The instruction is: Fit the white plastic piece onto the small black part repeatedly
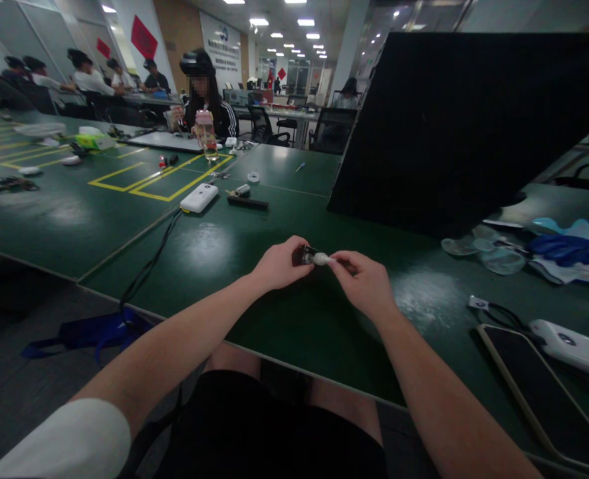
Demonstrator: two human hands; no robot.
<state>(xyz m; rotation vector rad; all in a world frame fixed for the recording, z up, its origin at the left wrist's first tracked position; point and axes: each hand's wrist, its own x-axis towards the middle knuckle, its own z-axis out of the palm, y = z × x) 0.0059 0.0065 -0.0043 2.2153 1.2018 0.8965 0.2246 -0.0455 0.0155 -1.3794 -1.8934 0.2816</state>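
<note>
Over the green table [254, 313], my left hand [282, 264] is closed around a small dark piece with a shiny metallic end [308, 254]. Thumb and fingertips of my right hand [363, 278] pinch the thin tip of a small whitish rounded piece [320, 259]. The two pieces meet end to end between my hands; whether they are joined I cannot tell. My fingers partly cover both, and they are too small to name exactly.
A large black panel [449, 133] leans at the right. A phone [534, 392], white power bank [581, 346] and clear plastic goggles [494, 249] lie near it. Ahead are another white power bank [199, 198] with a cable, a black bar [247, 202] and a bottle [205, 136] before a seated person.
</note>
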